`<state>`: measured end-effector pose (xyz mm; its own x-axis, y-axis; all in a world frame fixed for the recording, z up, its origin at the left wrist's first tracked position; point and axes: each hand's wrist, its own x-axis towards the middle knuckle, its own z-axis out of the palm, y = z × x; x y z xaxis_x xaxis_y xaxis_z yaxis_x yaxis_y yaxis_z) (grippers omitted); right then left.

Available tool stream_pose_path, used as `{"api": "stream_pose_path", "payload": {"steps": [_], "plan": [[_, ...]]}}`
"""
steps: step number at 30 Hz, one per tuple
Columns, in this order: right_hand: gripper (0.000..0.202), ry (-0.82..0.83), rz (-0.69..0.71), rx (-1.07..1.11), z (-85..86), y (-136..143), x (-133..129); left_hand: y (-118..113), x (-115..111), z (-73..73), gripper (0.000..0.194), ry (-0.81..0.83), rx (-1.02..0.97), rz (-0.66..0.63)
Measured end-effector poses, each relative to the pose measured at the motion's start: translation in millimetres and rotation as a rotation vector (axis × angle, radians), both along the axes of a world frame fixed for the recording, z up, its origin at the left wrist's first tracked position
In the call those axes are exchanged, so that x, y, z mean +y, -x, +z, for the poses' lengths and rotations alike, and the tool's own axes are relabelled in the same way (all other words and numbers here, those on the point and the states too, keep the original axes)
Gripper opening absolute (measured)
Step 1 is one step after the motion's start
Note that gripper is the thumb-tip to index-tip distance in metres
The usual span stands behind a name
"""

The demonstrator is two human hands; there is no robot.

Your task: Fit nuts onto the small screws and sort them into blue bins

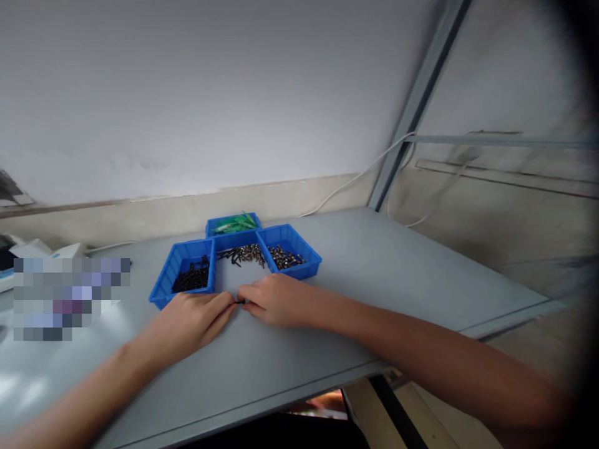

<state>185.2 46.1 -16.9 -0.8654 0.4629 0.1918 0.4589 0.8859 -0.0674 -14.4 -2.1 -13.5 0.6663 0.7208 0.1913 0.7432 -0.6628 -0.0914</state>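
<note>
My left hand [194, 317] and my right hand [274, 300] meet fingertip to fingertip just above the grey table. Both are closed in a pinch on a small black pin-like part [239, 302], which shows as a short dark line between them; its ends are hidden by the fingers. Behind my left hand stands a blue bin [161, 274] holding black slender parts [191, 279]. A second blue bin [309, 269], behind my right hand, contains small metallic pieces [283, 257]. Between these bins lies a loose pile of dark and silvery small parts [248, 254].
A third blue bin [209, 229] with green strip-like items [236, 223] sits at the back, by the wall. A blurred-out object [70, 299] lies at the left. A metal post [397, 143] and white cable [346, 187] rise at the right rear.
</note>
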Motion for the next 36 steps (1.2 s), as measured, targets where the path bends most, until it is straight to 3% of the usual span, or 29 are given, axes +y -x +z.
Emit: {"api": "stream_pose_path", "payload": {"steps": [10, 18, 27, 36], "plan": [[0.022, -0.061, -0.049, -0.025, 1.1, 1, 1, -2, 1, 1.8, 0.032, -0.001, 0.056, 0.08], [0.019, 0.045, -0.05, 0.038, 7.9, -1, -1, -4, 1, 2.5, 0.033, 0.043, 0.106, 0.146], [0.02, 0.122, 0.062, 0.134, 12.0, -1, -4, -7, 0, -0.5, 0.032, 0.145, 0.073, 0.102], [0.013, 0.021, 0.029, 0.028, 8.5, -3, -1, -6, -1, 4.0, 0.026, 0.126, 0.073, 0.114]]}}
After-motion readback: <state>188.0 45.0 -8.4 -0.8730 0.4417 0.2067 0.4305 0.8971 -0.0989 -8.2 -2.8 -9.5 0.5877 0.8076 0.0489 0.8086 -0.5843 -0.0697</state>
